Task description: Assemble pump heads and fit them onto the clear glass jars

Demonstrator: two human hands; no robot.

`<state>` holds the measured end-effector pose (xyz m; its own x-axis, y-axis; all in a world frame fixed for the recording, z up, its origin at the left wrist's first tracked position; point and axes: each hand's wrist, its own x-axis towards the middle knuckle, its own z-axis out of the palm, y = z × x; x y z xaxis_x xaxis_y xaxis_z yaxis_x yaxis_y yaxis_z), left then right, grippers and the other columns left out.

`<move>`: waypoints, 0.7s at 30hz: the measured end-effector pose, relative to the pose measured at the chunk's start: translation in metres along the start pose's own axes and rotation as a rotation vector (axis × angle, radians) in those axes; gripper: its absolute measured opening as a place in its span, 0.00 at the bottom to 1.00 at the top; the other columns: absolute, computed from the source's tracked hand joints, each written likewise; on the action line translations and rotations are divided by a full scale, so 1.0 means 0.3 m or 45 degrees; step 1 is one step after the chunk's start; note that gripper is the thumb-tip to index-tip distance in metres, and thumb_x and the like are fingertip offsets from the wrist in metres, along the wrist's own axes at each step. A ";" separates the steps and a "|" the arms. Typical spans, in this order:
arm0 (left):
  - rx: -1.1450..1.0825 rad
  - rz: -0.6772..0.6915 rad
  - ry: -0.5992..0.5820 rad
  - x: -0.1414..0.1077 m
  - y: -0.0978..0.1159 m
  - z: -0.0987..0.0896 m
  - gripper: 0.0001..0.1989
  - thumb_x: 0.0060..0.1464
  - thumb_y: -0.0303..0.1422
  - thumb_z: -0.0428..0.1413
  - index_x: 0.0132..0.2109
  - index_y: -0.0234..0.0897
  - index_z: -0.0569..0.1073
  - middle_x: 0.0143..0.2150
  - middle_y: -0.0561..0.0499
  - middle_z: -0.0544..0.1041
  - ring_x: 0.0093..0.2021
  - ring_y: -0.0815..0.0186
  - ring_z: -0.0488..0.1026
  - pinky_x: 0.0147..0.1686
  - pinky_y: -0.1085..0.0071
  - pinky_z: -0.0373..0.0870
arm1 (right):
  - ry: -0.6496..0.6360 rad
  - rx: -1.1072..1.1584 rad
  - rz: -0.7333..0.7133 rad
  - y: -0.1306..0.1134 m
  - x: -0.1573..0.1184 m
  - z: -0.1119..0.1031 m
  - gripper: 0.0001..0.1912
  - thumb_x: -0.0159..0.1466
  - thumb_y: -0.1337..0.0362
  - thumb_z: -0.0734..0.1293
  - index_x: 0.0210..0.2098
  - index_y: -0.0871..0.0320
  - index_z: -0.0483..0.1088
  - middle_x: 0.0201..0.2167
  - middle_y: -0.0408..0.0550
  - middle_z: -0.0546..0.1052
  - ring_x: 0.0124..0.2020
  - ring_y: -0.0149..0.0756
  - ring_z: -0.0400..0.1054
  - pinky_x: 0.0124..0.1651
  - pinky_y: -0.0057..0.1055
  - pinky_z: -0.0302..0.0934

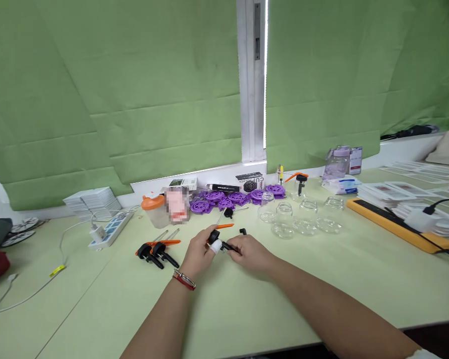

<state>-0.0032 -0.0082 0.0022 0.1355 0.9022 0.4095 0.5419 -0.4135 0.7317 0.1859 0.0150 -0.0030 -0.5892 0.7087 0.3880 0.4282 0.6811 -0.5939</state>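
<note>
In front of me, my left hand (201, 253) is closed around a black sprayer head (212, 236) with an orange lever (225, 226) and a thin clear tube pointing away. A white covering wraps my left thumb. My right hand (249, 253) pinches the black stem (229, 246) of this same head from the right. Just beyond its knuckles lies a small black piece (243, 231). Two similar sprayer heads (166, 255) with orange levers rest left of my hands. Another black head (228, 213) lies farther back. Several clear glass bottles (283, 219) stand to the right.
Purple slotted discs (201, 206) line the back, beside an orange-lidded shaker (152, 203). A bottle fitted with a sprayer head (301, 187) stands behind the glass bottles. An orange power strip (392, 227) lies right; a white one (111, 230) and cable (33, 299) lie left.
</note>
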 end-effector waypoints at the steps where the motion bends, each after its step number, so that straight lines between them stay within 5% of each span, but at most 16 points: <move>1: -0.011 -0.013 -0.019 0.004 -0.008 -0.004 0.21 0.54 0.36 0.53 0.56 0.45 0.67 0.48 0.45 0.71 0.46 0.57 0.68 0.48 0.62 0.63 | -0.013 -0.040 -0.013 -0.002 0.000 0.002 0.09 0.59 0.67 0.61 0.24 0.59 0.68 0.21 0.43 0.68 0.24 0.30 0.58 0.28 0.28 0.48; 6: 0.093 -0.065 0.271 0.023 -0.049 -0.089 0.18 0.53 0.32 0.51 0.52 0.46 0.70 0.51 0.48 0.71 0.52 0.56 0.66 0.53 0.62 0.58 | 0.066 -0.082 0.071 0.023 0.010 -0.012 0.13 0.63 0.61 0.60 0.41 0.59 0.73 0.37 0.53 0.77 0.36 0.39 0.68 0.38 0.32 0.56; 10: 0.455 -0.498 0.651 0.035 -0.106 -0.199 0.18 0.52 0.34 0.51 0.52 0.43 0.68 0.44 0.43 0.74 0.48 0.48 0.67 0.47 0.56 0.60 | 0.219 -0.088 0.342 0.112 0.017 -0.042 0.15 0.63 0.62 0.60 0.45 0.57 0.72 0.38 0.51 0.77 0.35 0.37 0.69 0.37 0.31 0.59; 14: 0.891 -0.873 0.531 0.045 -0.145 -0.242 0.18 0.52 0.33 0.48 0.51 0.40 0.66 0.37 0.40 0.77 0.42 0.46 0.72 0.38 0.59 0.63 | 0.327 -0.055 0.525 0.208 0.024 -0.058 0.15 0.62 0.63 0.60 0.45 0.59 0.72 0.39 0.50 0.77 0.34 0.35 0.70 0.38 0.29 0.60; 21: 1.162 -0.877 0.347 0.046 -0.142 -0.212 0.17 0.50 0.32 0.47 0.49 0.38 0.66 0.41 0.38 0.76 0.46 0.44 0.70 0.40 0.57 0.60 | 0.384 -0.038 0.611 0.274 0.032 -0.056 0.15 0.60 0.66 0.61 0.44 0.59 0.73 0.36 0.49 0.77 0.35 0.35 0.70 0.38 0.29 0.61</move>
<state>-0.0772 0.0140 0.0113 -0.5404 0.7990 0.2639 0.8398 0.4926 0.2281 0.2269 0.0810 -0.0363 -0.1037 0.9584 0.2659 0.6214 0.2712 -0.7351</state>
